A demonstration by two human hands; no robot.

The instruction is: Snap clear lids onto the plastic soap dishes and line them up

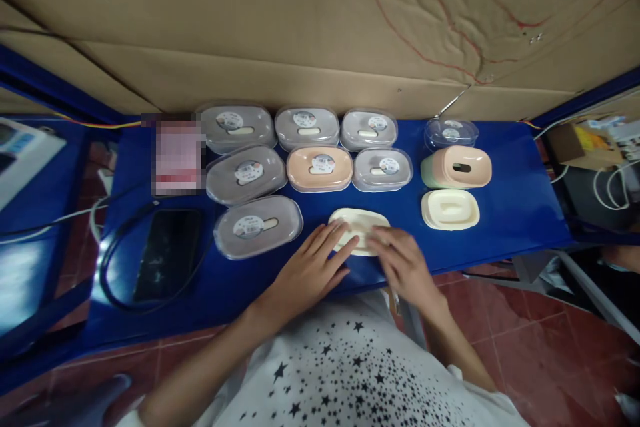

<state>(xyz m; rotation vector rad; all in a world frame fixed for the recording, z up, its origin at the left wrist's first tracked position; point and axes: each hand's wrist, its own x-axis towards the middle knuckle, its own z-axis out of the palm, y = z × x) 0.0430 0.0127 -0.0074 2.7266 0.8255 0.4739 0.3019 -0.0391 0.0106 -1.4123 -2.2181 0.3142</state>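
Glossy blue tabletop (515, 213), smooth cream oval piece (361, 215) under left hand (311, 263), fingers spread; right hand (406, 267) alongside, grip unclear.

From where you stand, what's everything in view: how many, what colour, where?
Gray boxes: six, gray, left to middle
Peach box: one, peach, among them
Cream piece: one, cream, front middle
Cream stack: one, cream, right
Tub stack: one, peach and green, behind cream stack
Clear covers: count unclear, back right
Phone: one, black, front left
Cable: one, black, around phone
Blurred item: one, pink, back left
Tabletop: one, blue, beneath
Carton: one, brown, far right
Shirt: one, white, black stars
Left hand, right hand: bare, at cream piece
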